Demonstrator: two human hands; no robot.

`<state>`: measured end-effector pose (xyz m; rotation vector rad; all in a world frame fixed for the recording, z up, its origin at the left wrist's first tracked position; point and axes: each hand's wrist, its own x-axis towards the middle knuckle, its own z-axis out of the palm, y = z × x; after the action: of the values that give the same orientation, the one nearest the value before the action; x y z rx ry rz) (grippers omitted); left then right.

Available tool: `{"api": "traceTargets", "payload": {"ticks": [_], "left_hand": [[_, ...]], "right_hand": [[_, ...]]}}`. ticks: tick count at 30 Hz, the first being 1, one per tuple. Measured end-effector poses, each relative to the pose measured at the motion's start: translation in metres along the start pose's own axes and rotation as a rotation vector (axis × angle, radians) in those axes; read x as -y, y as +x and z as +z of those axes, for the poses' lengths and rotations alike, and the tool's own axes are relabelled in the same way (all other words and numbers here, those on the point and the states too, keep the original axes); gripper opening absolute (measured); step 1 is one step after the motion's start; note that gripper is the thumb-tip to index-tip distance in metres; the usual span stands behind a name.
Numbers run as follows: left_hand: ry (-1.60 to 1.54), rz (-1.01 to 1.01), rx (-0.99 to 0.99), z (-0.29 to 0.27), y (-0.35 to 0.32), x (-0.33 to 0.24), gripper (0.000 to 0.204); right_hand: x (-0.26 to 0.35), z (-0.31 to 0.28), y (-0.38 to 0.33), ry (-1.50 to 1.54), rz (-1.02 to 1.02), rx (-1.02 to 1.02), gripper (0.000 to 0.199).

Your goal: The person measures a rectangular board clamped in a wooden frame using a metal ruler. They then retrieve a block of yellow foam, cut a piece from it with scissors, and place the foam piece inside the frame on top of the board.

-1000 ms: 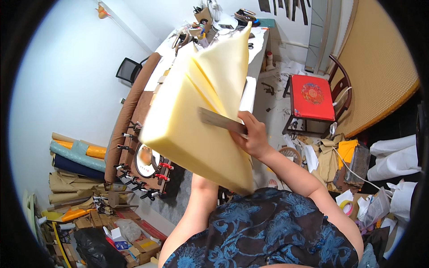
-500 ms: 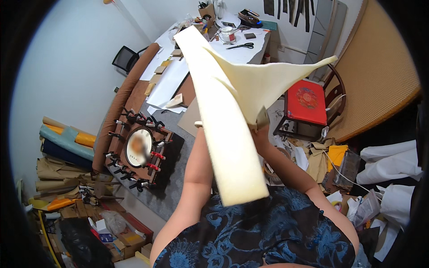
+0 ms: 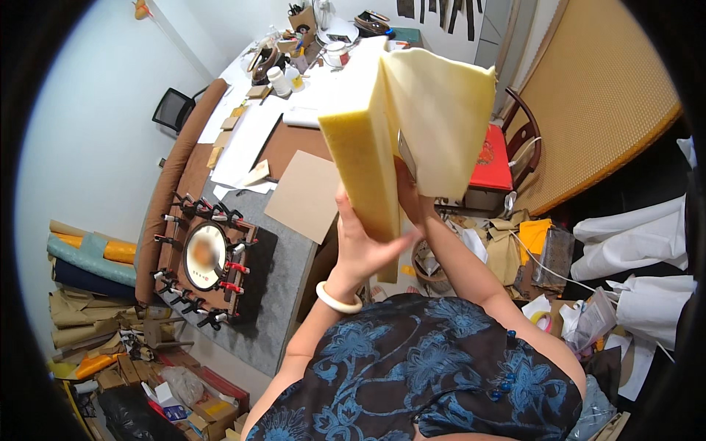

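Note:
A thick, pale yellow foam piece [image 3: 360, 162] is held up in front of me, its long edge toward me and a thin curling flap [image 3: 448, 110] on its right side. My left hand [image 3: 360, 246], with a cream bangle at the wrist, grips the foam's near lower part, fingers at its left face and thumb stretched out to the right. Between the foam and the flap, my right hand [image 3: 409, 192] is closed around a flat metal blade [image 3: 406, 156]. Its fingers are partly hidden by the foam, and the blade's handle cannot be made out.
On the table at left, a round framed piece [image 3: 206, 256] sits on a board ringed by several clamps. Behind it lie a beige board [image 3: 303, 197], a brown roll [image 3: 184, 184] and bottles [image 3: 279, 81]. A red-seated chair [image 3: 491, 167] stands right; piled scraps [image 3: 507, 242] cover the floor.
The foam has tipped more upright and turned, its thick edge now facing me. My left hand has come into sight at its near lower part. The view has shifted, bringing the beige board into fuller sight.

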<state>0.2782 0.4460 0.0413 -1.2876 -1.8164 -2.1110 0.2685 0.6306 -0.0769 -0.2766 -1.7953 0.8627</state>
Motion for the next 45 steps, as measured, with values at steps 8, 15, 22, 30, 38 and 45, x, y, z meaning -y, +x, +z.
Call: {"api": "traceTargets", "payload": {"ticks": [8,15,22,30,38,45], "left_hand": [[-0.297,-0.283,-0.131,-0.061,0.018,0.048,0.067],[-0.355,-0.301,-0.159,-0.075,0.016,0.067,0.062],[-0.890,-0.468,-0.451,-0.163,-0.013,0.161,0.048],[-1.138,-0.432,-0.574,-0.192,-0.056,0.200,0.050],[-0.962,-0.429,-0.729,-0.168,-0.076,0.196,0.062],[-1.009,-0.296,-0.759,-0.217,-0.169,0.123,0.071]], "right_hand": [[0.031,0.001,0.022,0.547,0.317,0.011,0.024],[0.028,-0.013,0.018,0.319,0.455,0.187,0.037],[0.084,-0.063,0.025,0.104,-0.172,0.490,0.041],[0.074,-0.124,0.016,-0.191,0.183,-0.059,0.040],[0.040,-0.092,-0.026,0.598,0.807,0.096,0.062],[0.019,-0.065,-0.054,0.822,0.822,0.212,0.064]]}}
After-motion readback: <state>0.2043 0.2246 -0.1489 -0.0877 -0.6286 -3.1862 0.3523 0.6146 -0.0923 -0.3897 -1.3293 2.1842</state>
